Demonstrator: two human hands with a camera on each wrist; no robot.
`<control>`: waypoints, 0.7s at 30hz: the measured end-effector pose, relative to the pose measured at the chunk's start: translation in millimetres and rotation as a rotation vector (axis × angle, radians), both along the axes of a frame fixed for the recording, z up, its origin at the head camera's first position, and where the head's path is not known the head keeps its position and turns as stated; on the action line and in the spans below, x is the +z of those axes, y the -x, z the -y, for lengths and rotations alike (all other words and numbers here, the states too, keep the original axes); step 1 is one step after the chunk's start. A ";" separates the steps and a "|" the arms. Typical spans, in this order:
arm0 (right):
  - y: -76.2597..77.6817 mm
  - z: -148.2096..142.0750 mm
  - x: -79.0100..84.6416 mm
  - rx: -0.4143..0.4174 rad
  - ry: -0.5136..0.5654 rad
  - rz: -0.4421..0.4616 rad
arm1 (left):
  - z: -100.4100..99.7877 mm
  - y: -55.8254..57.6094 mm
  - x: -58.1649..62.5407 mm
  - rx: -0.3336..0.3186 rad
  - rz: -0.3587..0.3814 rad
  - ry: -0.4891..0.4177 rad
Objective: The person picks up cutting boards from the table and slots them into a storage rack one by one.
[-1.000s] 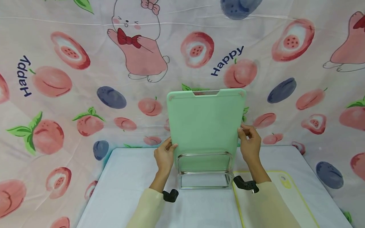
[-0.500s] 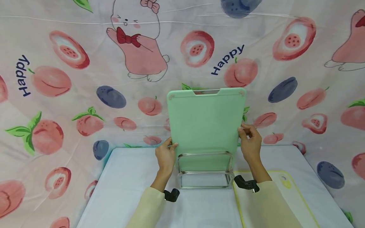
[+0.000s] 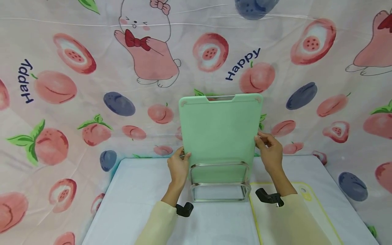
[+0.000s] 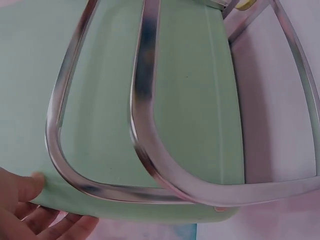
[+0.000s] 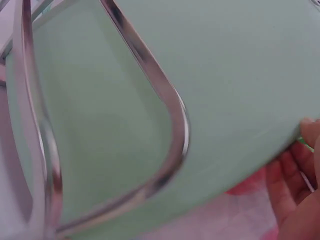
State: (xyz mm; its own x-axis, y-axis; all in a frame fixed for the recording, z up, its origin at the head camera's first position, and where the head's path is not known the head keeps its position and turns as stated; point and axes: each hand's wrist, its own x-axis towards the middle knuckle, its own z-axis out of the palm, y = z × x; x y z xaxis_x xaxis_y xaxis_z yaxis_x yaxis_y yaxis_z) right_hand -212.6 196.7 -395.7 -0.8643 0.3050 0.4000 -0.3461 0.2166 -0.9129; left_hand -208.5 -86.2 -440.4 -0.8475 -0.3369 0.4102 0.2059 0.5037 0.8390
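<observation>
A light green cutting board (image 3: 220, 132) stands upright in a shiny metal rack (image 3: 220, 184), its lower part behind the rack's front loops. My left hand (image 3: 178, 167) pinches the board's left edge, thumb on the front face and fingers behind. In the left wrist view, the left thumb (image 4: 31, 186) lies on the green face near the rack's loop (image 4: 142, 100). At the opposite edge, my right hand (image 3: 271, 154) holds the board between thumb and fingers. The right wrist view shows the right thumb tip (image 5: 307, 127) at the board's rim, with the other fingers partly behind it.
A white board with a yellow border (image 3: 301, 200) lies flat on the white table (image 3: 141, 190), partly under my right forearm. Behind the table hangs a fruit-print cloth (image 3: 122, 68). A black wrist camera (image 3: 184, 209) sits on the left wrist, another (image 3: 269, 197) on the right.
My right wrist has shifted slightly right, while its fingertips stay at the board's edge. The board, rack and left hand look nearly unchanged; the whole head view has shifted slightly.
</observation>
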 end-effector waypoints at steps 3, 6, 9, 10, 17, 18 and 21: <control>-0.4 -7.9 -5.4 0.047 -0.040 0.049 | 1.4 -2.9 -0.4 -0.025 0.015 -0.041; -4.4 -16.9 -15.1 0.084 -0.027 0.087 | -0.7 -13.1 -5.3 -0.017 -0.059 -0.092; -14.0 -25.5 -24.6 0.096 0.014 0.100 | -10.6 -32.4 -15.1 -0.002 -0.199 -0.126; -18.2 -28.3 -27.0 0.096 0.017 0.105 | -15.4 -40.1 -17.9 0.001 -0.245 -0.138; -55.6 -51.3 -44.7 0.094 -0.015 0.159 | -55.0 -89.1 -36.9 -0.102 -0.367 -0.180; -62.1 -55.9 -47.7 0.100 -0.012 0.172 | -61.4 -95.5 -38.8 -0.123 -0.366 -0.181; -84.0 -70.2 -56.9 0.097 -0.061 0.215 | -80.0 -113.1 -47.9 -0.194 -0.344 -0.224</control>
